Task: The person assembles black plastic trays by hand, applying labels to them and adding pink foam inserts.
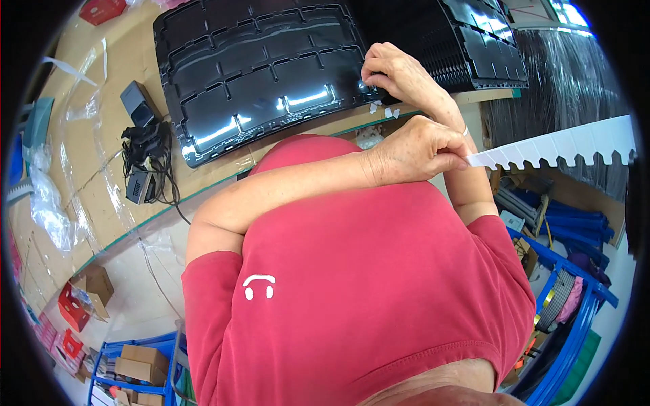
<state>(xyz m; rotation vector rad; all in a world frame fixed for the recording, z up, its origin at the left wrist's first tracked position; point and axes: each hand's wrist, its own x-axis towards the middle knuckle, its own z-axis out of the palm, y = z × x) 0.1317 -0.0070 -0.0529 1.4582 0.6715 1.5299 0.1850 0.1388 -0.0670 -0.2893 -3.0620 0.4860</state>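
Observation:
My left hand (426,150) reaches across in front of me to the right. Its thumb and fingers pinch the near end of a long white notched strip (569,143), which stretches off to the right edge of the view. Farther out, my right hand (399,73) is at the right edge of a glossy black plastic tray (271,74), its fingers curled together. What those fingers hold, if anything, is hidden. Small white scraps (391,113) lie just below that hand. The tray, molded with ridges, rests on the table.
A stack of black trays (481,40) stands at the far right, beside a stack wrapped in clear film (562,88). On the brown tabletop (88,155) at left are a dark device (140,103), tangled black cables (152,152) and clear plastic. Blue racks (575,338) flank me below.

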